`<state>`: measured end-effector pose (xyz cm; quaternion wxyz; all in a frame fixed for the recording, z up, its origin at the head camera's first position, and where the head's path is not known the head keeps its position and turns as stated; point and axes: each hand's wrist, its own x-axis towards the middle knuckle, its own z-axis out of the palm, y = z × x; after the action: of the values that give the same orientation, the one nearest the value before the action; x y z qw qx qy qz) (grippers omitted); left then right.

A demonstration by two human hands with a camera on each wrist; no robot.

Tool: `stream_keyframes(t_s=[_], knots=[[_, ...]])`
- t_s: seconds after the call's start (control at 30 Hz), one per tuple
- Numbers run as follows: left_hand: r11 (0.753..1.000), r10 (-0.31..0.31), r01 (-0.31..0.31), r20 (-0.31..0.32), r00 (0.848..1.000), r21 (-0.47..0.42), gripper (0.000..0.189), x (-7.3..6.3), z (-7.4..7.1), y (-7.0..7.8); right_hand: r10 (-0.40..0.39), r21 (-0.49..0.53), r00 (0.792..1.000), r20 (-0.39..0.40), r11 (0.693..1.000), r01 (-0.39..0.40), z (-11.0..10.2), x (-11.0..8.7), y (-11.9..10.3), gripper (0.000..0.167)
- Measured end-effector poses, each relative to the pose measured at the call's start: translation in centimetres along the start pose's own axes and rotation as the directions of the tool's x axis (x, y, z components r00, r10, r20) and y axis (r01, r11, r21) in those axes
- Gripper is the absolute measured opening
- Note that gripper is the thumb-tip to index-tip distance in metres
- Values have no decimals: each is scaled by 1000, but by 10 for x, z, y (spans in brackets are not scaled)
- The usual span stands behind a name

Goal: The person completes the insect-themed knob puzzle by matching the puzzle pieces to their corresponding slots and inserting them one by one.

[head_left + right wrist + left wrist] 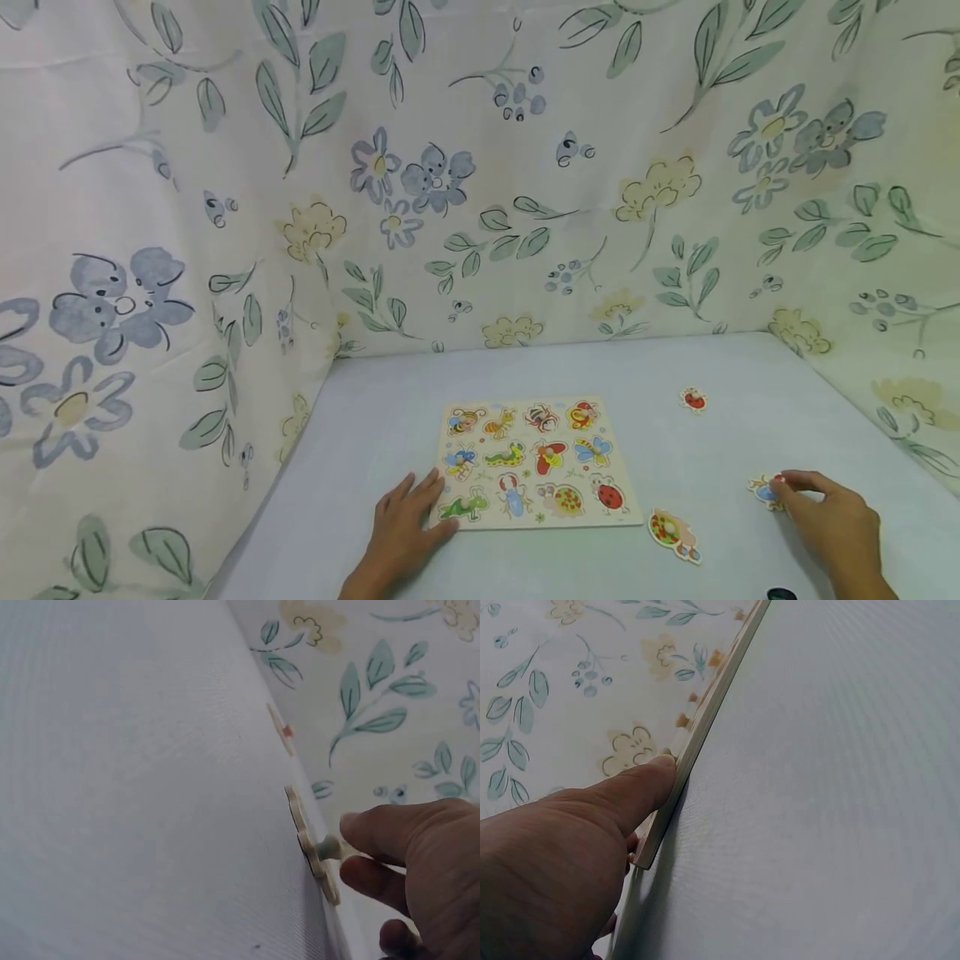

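A wooden peg puzzle board (525,477) with insect pictures lies flat on the table. My left hand (408,521) rests at its near left corner. The thumb (649,784) touches the near edge; the other fingers lie along the left side. My right hand (836,525) is at a loose blue beetle piece (765,492) with red horns. In the right wrist view, thumb and forefinger stand slightly apart beside the piece's knob (328,847), and the piece lies flat on the table. A loose snail piece (675,535) lies between the board and my right hand.
A loose ladybird piece (693,400) lies farther back on the table. A small dark object (782,593) shows at the bottom edge of the head view. Floral cloth (480,275) hangs behind the pale tabletop (375,400) and at both sides.
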<state>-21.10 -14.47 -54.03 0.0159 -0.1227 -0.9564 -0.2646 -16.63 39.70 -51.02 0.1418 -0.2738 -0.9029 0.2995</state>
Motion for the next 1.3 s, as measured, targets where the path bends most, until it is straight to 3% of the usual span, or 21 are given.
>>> stream_keyframes(t_s=[0.1, 0.57, 0.83, 1.1, 1.3], knots=[[1000, 2, -2, -1, 1000, -5, 73, -1, 1, -1, 18, -3, 1000, 15, 1000, -18, 4, 1, 2, 42], [999, -2, 2, 2, 1000, -35, 73, -4, 6, -4, -90, -64, 995, -39, 994, 87, 13, -1, 7, 29], [1000, 6, -6, -20, 1000, -18, 72, -5, 3, -3, -29, -56, 999, -28, 998, 28, 14, 0, 0, 31], [1000, -3, 3, -11, 1000, -14, 71, -5, 2, -4, -109, -17, 989, -105, 994, 108, 11, -7, -2, 28], [1000, 9, -9, -16, 1000, -6, 72, 0, 1, -3, -158, -1, 969, -191, 987, 161, 10, -9, -4, 21]])
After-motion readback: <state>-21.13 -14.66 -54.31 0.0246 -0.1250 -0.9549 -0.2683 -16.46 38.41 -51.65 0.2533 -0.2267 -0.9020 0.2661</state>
